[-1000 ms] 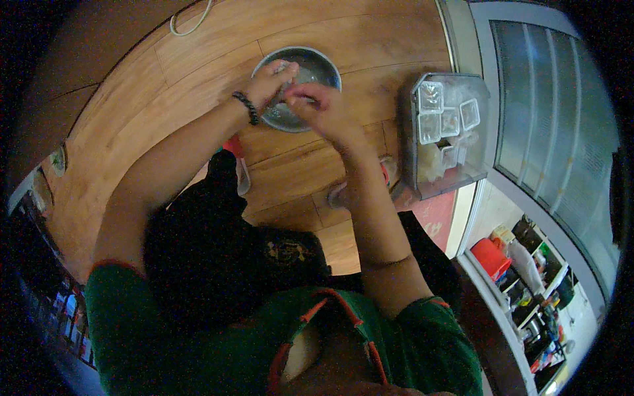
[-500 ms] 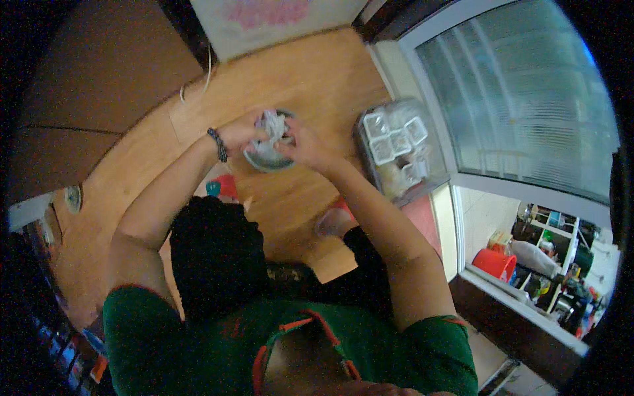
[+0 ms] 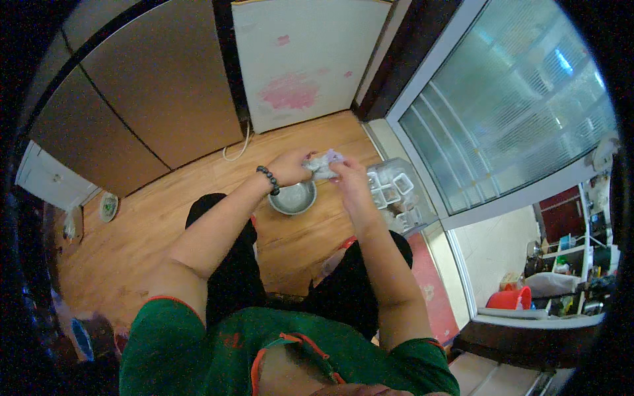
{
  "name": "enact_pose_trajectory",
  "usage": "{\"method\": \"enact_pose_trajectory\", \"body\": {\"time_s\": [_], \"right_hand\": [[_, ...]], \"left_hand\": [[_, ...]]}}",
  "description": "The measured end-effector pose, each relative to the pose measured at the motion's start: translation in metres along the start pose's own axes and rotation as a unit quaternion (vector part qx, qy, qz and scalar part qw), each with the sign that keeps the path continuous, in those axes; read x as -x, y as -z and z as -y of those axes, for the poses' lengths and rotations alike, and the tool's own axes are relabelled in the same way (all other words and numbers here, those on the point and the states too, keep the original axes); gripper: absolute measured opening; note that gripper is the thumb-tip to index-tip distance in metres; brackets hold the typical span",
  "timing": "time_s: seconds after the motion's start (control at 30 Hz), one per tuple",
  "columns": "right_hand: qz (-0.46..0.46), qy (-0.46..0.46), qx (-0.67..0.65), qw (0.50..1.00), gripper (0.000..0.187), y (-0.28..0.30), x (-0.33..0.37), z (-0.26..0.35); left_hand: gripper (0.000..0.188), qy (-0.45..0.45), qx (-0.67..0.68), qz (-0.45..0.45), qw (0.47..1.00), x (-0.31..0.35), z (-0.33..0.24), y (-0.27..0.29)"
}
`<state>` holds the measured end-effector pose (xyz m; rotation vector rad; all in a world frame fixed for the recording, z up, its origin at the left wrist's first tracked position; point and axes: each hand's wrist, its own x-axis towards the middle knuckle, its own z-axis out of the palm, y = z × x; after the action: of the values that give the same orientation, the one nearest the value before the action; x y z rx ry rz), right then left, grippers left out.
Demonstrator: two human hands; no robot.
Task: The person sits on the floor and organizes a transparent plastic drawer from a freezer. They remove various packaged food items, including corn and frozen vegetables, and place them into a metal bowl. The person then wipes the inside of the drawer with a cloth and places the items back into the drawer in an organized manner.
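Note:
My left hand (image 3: 290, 167), with a dark bead bracelet at its wrist, grips one end of a crumpled white and lilac cloth (image 3: 322, 165). On the other end, the fingers of my right hand (image 3: 352, 181) are closed. The cloth is bunched between both hands, above and a little beyond a round grey metal basin (image 3: 294, 200). That basin stands on the wooden floor between my knees, and its inside looks pale and wet, though I cannot make out its contents clearly. The fingertips are partly blurred.
At the right, by the glass sliding door (image 3: 502, 119), sits a clear plastic bin (image 3: 426, 221) holding several white square containers (image 3: 389, 196). A pink mat (image 3: 436, 284) lies near the doorway. A white cable (image 3: 246, 142) runs along the floor ahead, beside brown cabinets (image 3: 158, 86).
Both hands have lifted the cloth from low in the basin, and it now hangs past the rim to the right. The view has tilted up, showing more cabinet and white panel.

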<state>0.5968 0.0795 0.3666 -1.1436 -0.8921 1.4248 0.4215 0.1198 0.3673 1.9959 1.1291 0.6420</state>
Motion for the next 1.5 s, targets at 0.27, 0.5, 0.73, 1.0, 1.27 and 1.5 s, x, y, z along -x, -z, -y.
{"method": "enact_pose_trajectory", "body": {"time_s": [0.27,0.5,0.73,1.0,1.27,1.5], "right_hand": [[-0.003,-0.007,-0.112,0.994,0.030,0.009,-0.012,-0.043],[0.022,-0.012,-0.087,0.996,0.035,-0.001,-0.030,-0.048],[0.027,0.050,0.080,0.995,0.040,-0.021,-0.027,-0.039],[0.039,-0.053,-0.212,0.975,0.040,-0.007,-0.031,-0.015],[0.042,-0.051,-0.253,0.965,0.034,0.006,-0.034,-0.011],[0.070,-0.041,-0.253,0.964,0.032,0.010,-0.032,-0.010]], "left_hand": [[0.017,0.065,0.019,0.050,0.997,0.012,0.062,-0.005],[0.031,0.003,0.040,0.045,0.998,-0.011,0.076,-0.021],[0.030,0.039,0.085,-0.008,0.996,-0.012,0.078,-0.024],[0.017,0.109,0.461,-0.099,0.875,-0.019,0.089,-0.006],[0.020,0.055,0.601,-0.112,0.789,-0.015,0.079,0.013],[0.040,0.017,0.684,-0.044,0.728,-0.006,0.056,0.027]]}}
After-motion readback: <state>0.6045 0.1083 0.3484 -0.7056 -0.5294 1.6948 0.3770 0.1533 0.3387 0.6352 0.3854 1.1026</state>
